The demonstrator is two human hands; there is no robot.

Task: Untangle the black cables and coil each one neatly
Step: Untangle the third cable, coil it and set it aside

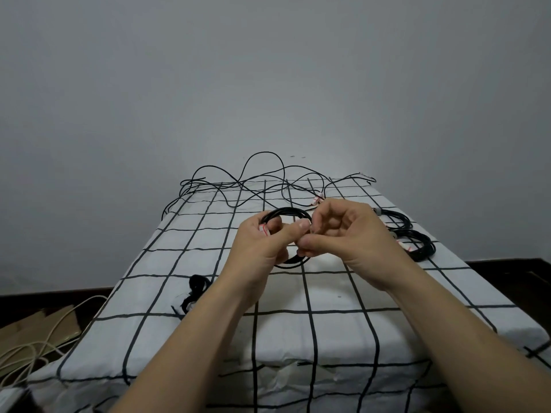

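"Right, your left hand (262, 242) is curled round the left side of the small black coil (286, 211), thumb laid across toward the other hand, with a red-and-white tag (264, 229) showing at your fingers."

"And your right hand (351, 239) pinches the same coil on its right side, thumb under, fingers bent in tight. You hold the coil up between both hands, above the middle of the checked cloth (298, 323)."

"Just to your right, two finished coils (419, 248) lie on the cloth near its edge, one behind the other."

"Further out, the loose black cable (253, 186) sprawls in open loops across the far end, one loop hanging over the left edge."

"Near your left forearm you have a small heap of black straps (197, 286). Down on the floor to the left lie a beige cable (29, 350) and some flat cardboard (38, 323)."
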